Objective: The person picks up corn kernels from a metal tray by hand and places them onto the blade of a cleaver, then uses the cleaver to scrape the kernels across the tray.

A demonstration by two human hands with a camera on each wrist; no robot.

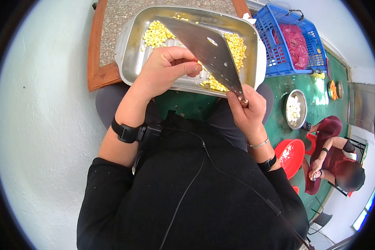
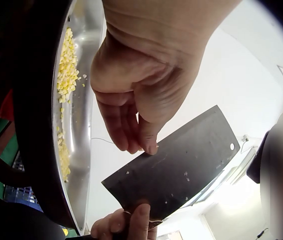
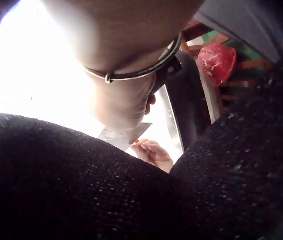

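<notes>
My right hand grips the handle of a broad cleaver, its dark blade raised at a slant over a metal tray and dotted with pale bits. Beside the blade's edge, my left hand pinches a small orange-yellow piece between thumb and fingers. What exactly this piece is I cannot tell. Piles of yellow pieces like corn kernels lie in the tray on both sides of the blade. In the left wrist view, the left fingertips are right at the cleaver's edge.
The tray stands on a wood-edged, speckled table. To the right are a blue crate with a pink bag, a metal bowl of white pieces and a red basin. Another person sits at far right.
</notes>
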